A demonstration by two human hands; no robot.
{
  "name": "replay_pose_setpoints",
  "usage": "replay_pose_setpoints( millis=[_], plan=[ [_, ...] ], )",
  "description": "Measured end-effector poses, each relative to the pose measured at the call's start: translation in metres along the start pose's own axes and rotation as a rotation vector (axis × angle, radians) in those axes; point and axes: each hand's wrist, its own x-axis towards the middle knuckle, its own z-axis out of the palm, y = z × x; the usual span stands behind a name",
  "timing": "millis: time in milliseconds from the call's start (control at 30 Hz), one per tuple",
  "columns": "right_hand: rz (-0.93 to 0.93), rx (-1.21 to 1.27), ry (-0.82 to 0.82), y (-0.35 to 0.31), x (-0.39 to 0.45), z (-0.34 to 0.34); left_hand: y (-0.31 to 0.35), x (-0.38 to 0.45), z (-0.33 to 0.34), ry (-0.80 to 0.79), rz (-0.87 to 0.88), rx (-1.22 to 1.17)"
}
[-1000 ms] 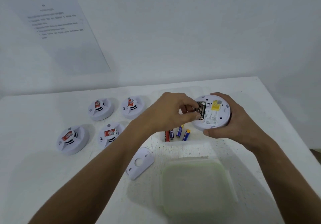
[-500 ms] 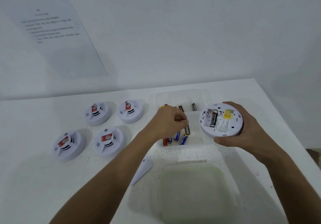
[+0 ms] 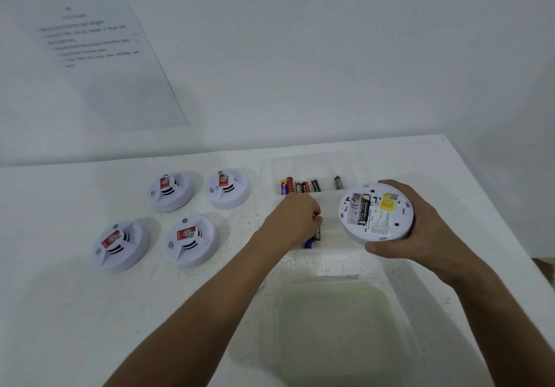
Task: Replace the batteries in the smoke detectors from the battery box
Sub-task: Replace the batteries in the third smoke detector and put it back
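- Since half a second ago: left hand (image 3: 295,221) gone a little deeper into the battery box (image 3: 309,161), right hand (image 3: 420,230) with the smoke detector (image 3: 377,212) nearly unchanged; white cover piece seen earlier near the left forearm now hidden.
- Open room: table edge (image 3: 495,206) running close to the right of the right hand, little space there; wide bare tabletop below and left of the left forearm.
- Four more detectors (image 3: 192,241) well apart to the left of the left hand, two in a far row, two in a near row, all face up.
- Green-tinted lid (image 3: 336,332) lying flat just under both wrists, toward the body.
- Left hand: palm down, fingers curled together over the near compartment of the box; closed around a battery or only touching, cannot tell.
- Right hand: wrapped around the right rim of the detector, thumb on the near edge, holding it lifted over the right part of the box.
- Detector turned back side up, tilted toward the camera; one black battery (image 3: 364,211) in the open compartment, long axis running away from the body, the slot beside it free.
- Row of loose batteries (image 3: 303,187) in the far compartment just beyond the left hand, long axes also pointing away; two more (image 3: 313,238) beside the left fingertips.
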Motion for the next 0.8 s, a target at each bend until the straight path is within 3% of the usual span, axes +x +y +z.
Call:
replay_pose_setpoints(
  millis=[200,333,433,500,600,800],
  plan=[
    [0.002,-0.007,-0.022,0.004,0.001,0.002,-0.004,-0.003,-0.001,-0.032,-0.025,0.107],
    [-0.004,-0.020,-0.036,0.004,0.001,0.002,-0.005,-0.011,-0.013,0.078,-0.017,-0.020],
    [-0.026,-0.030,-0.051,0.002,0.000,0.003,0.005,-0.021,-0.030,0.231,0.013,-0.298],
    [-0.051,-0.038,-0.067,0.000,0.001,0.006,0.016,-0.026,-0.041,0.185,0.084,-0.477],
    [-0.078,-0.044,-0.098,-0.002,0.004,0.011,0.025,-0.031,-0.049,-0.007,0.178,-0.504],
    [-0.112,-0.017,-0.115,-0.005,0.005,0.014,0.025,-0.033,-0.051,-0.036,0.197,-0.488]
  ],
)
